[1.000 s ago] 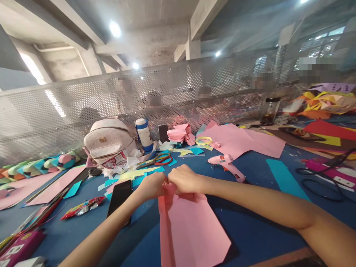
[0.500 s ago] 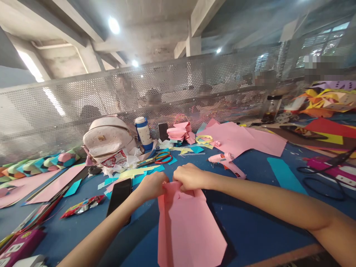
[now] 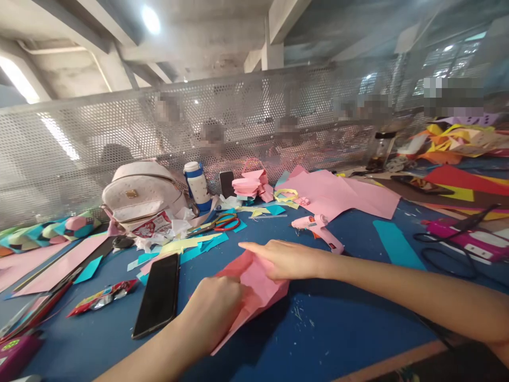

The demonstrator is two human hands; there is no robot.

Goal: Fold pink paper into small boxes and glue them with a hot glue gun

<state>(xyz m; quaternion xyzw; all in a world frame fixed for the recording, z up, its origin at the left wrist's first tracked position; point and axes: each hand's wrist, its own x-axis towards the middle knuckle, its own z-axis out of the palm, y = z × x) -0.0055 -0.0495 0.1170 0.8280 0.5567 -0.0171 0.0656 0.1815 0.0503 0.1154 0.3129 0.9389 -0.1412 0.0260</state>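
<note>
A blue table runs up to a perforated metal screen beneath a concrete ceiling. Low over its near middle, the left hand is curled into a fist, back of the hand up, grasping the near left side of the folded pink paper; its fingertips are hidden. Its forearm slants in from the bottom edge. The right hand, farther out, grips the paper's far end with its lower fingers bent under, while the index finger points left past the corner. The right forearm reaches in almost level from the right edge, bent at the elbow. The paper lies between both hands, creased and tilted, its near corner jutting below the left fist.

Just left of that fist is a phone, and beyond it a snack packet. Past the right hand lies a glue gun; scissors rest among scraps. Farther back stand a backpack and a bottle.
</note>
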